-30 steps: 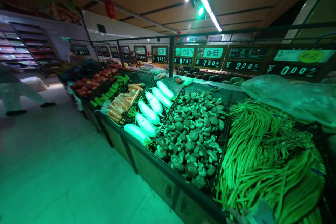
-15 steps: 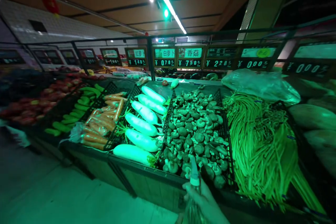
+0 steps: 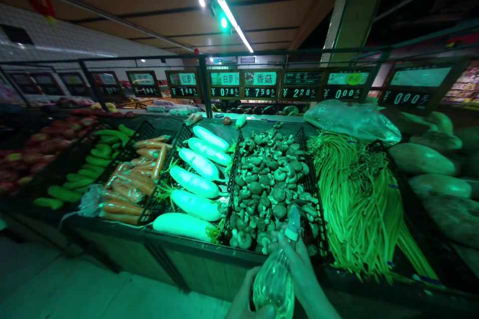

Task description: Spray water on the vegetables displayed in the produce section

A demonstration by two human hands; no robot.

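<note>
- Far left: cucumbers and carrots in crates, near the tabletop front edge; open floor below.
- Left hand: at the bottom edge of view, grip cupped under the bottle base, fingers closed on it.
- Spray bottle: clear plastic, tilted, nozzle twd the mushrooms, just over the front edge.
- Right hand: grip wrapped round the bottle neck, below the nozzle.
- Right: long beans hang over the edge; plastic bag behind.
</note>
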